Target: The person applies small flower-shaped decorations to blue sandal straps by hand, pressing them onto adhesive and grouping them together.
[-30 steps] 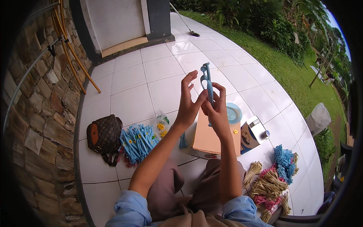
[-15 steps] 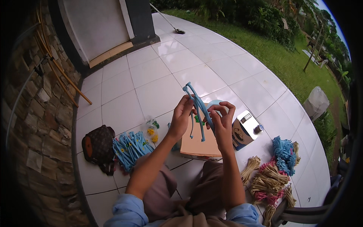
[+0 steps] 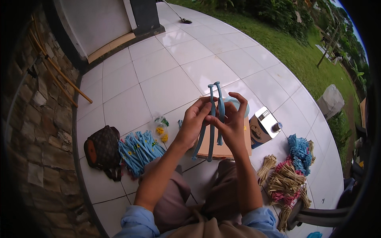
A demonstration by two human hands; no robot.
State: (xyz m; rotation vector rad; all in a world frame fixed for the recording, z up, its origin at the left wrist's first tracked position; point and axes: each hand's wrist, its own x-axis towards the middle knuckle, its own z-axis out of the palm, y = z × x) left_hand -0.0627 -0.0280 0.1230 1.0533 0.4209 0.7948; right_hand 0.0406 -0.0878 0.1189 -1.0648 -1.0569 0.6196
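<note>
Several light blue cords with knobbed ends hang upright between my hands, above a cardboard box. My left hand pinches them from the left, thumb and fingers closed on the strands. My right hand grips them from the other side, its thumb pressed against the cords and its index finger raised. On the floor to the left lies a bundle of blue cords with small yellow and green pieces among them. Beside it is a clear bag with yellow and green bits.
Right of the box stands a rectangular tin with a bottle cap-like top. Farther right are beige cord bundles and a blue bundle. A brown bag sits by the stone wall. A dark chair arm is at lower right.
The cords have turned from slanting to nearly upright. My right hand has moved in toward my left, with its thumb now against the strands. The view has shifted slightly.
</note>
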